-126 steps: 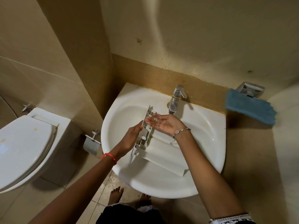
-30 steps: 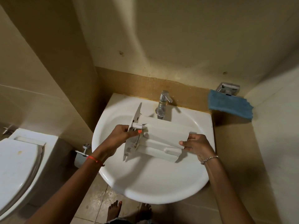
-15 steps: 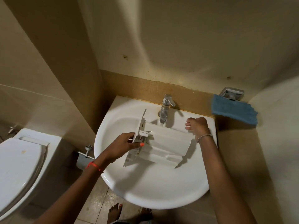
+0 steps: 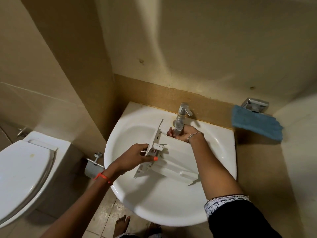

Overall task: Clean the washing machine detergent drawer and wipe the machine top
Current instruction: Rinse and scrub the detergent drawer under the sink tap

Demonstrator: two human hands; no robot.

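Prob. mid-rinse, gripping detergent drawer [image 4: 173, 158] by front end w/ left hand [image 4: 135, 157], over sink [image 4: 154, 208]. Right hand [image 4: 186, 134] under tap [image 4: 180, 117] behind it; can't tell if open or holding. Yet to wipe machine top — not in view.

Dim warm light, soft shadows, wide-angle bending at edges, slight blur

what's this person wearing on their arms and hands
The left hand has an orange-painted thumbnail, with an orange-red thread band at its wrist. The right hand has a thin silver chain bracelet at its wrist. Higher up the right arm is a black sleeve with a white patterned hem. The left arm shows no sleeve.
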